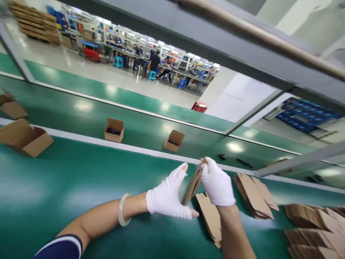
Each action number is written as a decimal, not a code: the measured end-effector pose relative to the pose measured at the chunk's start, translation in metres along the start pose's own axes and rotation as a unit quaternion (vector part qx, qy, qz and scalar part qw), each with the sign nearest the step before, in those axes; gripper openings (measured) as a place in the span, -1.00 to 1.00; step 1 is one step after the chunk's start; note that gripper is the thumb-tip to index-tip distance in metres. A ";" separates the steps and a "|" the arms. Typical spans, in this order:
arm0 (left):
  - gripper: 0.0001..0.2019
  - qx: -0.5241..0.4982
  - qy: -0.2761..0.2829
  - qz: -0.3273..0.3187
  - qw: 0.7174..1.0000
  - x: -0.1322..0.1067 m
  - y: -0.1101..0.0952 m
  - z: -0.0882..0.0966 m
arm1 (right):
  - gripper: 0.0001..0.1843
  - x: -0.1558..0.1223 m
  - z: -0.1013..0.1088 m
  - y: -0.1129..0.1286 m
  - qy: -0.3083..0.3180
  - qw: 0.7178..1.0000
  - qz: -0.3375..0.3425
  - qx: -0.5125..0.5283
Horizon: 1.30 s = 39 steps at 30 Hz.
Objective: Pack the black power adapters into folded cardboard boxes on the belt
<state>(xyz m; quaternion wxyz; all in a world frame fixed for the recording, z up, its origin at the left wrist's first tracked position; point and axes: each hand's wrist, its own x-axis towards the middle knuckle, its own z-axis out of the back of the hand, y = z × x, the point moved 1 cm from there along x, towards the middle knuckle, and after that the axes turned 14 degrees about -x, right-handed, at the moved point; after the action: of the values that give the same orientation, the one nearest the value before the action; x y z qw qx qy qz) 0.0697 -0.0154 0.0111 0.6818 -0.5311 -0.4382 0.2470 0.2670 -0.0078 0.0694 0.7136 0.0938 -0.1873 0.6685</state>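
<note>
My right hand, in a white glove with bare fingertips, grips the upper end of a folded flat cardboard box held up on edge, slightly blurred. My left hand, gloved the same way, is open beside it, thumb and fingers spread around the box's left side. Whether the left fingers touch the cardboard I cannot tell. Below the right hand, a small stack of flat cardboard boxes lies on the green work surface. More flat boxes lie to the right of my right wrist.
Piles of flat cardboard fill the right. Across the white strip stand open boxes with dark items inside, one left and one nearer the middle. A larger open box is at far left. A metal frame crosses overhead.
</note>
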 end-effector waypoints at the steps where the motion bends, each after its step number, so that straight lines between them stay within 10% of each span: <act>1: 0.16 -0.013 0.032 0.024 0.999 -0.003 -0.005 -0.008 | -0.67 0.002 0.002 0.010 -0.009 1.000 -0.016 0.010; 4: 0.08 -0.073 0.067 0.075 0.992 -0.003 -0.010 0.001 | -0.73 0.009 0.005 0.029 -0.071 0.986 -0.059 0.139; 9: -0.42 -0.136 -0.042 0.118 0.983 0.011 0.002 0.049 | -0.79 0.002 0.013 0.038 -0.137 0.944 -0.082 0.288; 16: -0.74 0.070 -0.072 0.037 0.994 0.007 0.002 0.045 | -0.73 0.000 0.002 0.060 -0.081 0.915 -0.125 0.375; 20: -0.69 0.131 -0.006 0.024 0.991 0.000 -0.002 0.037 | -0.81 0.008 -0.017 0.054 -0.007 0.862 -0.117 0.494; 26: 0.01 0.028 0.074 0.076 0.994 -0.002 0.008 0.038 | -0.72 0.001 -0.003 0.038 -0.019 0.841 -0.127 0.526; 34: -0.20 -0.198 0.043 0.150 0.968 0.013 0.005 0.059 | -0.55 -0.008 -0.004 0.031 0.127 0.830 -0.008 0.543; 39: -0.34 -0.189 -0.035 0.131 0.972 0.014 0.006 0.065 | -0.61 -0.002 -0.010 0.040 -0.184 0.941 -0.017 0.285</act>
<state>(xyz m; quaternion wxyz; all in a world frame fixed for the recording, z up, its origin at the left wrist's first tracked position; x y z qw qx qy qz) 0.0216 0.0307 0.0131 0.5147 -0.6945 -0.4270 0.2655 0.2291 -0.0025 0.0544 0.6212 0.4178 -0.1151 0.6529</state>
